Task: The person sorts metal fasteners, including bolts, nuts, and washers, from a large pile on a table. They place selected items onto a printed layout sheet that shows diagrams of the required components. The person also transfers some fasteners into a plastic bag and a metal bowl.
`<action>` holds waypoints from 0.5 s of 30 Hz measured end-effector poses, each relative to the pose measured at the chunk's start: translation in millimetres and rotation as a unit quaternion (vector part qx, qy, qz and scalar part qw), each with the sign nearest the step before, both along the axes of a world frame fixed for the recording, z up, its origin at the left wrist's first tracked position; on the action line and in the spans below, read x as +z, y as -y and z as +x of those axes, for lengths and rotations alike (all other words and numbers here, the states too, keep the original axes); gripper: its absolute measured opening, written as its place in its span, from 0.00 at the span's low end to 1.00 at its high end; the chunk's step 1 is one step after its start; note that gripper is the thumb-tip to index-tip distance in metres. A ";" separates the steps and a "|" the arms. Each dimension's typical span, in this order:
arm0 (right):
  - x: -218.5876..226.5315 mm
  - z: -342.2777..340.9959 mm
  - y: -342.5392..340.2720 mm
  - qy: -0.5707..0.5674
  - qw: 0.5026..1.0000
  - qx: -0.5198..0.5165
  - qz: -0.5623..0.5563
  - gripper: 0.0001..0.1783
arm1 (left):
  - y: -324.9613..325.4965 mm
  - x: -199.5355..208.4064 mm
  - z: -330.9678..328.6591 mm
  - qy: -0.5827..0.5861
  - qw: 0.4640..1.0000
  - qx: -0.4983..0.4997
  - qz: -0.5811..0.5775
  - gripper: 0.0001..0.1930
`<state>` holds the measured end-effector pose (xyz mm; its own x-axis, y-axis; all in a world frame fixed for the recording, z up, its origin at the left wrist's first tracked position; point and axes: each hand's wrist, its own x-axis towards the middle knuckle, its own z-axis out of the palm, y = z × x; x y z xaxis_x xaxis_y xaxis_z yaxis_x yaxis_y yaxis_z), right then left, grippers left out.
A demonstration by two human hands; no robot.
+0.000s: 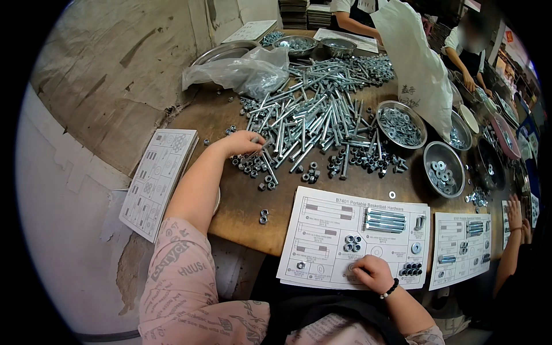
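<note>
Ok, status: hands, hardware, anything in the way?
Left hand at bolt pile, near-left edge, grip unclear. Right hand curled over printed sheet, contents hidden. Plastic bag beside pile, far left.

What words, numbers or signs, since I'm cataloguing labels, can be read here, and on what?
Wording isn't copied out here.
Front card: printed heading, readable; small captions, too small.
Right-hand card: print too small.
Left card stack: print too small.
Rear card: print too small.
White sack: handwritten marks, partly blurred.
Pink sleeve: large letters, partly readable.
</note>
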<state>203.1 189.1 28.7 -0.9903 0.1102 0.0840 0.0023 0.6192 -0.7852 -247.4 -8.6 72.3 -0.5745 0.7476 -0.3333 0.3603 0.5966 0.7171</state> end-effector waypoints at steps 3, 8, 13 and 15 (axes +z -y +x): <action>-0.3 -0.8 1.0 -0.007 1.000 0.002 0.008 0.05 | 3.0 -10.3 -6.5 -0.166 0.980 -0.089 -0.057 0.11; -2.4 -0.1 0.7 0.000 1.000 -0.002 0.007 0.05 | -26.0 -20.8 2.9 -0.325 0.945 -0.014 -0.035 0.12; -1.9 0.5 0.7 0.002 1.000 -0.006 0.011 0.06 | -65.3 -13.7 25.0 -0.319 0.947 0.033 -0.016 0.16; -2.9 1.0 0.0 -0.003 1.000 -0.007 0.008 0.06 | -75.8 -6.7 43.8 -0.368 0.926 -0.037 -0.080 0.20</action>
<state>204.0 189.1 25.8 -0.9883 0.1222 0.0914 0.0064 0.6319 -0.7750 -203.6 67.2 65.6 -0.6395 0.7686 0.0183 0.7600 0.6283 0.1663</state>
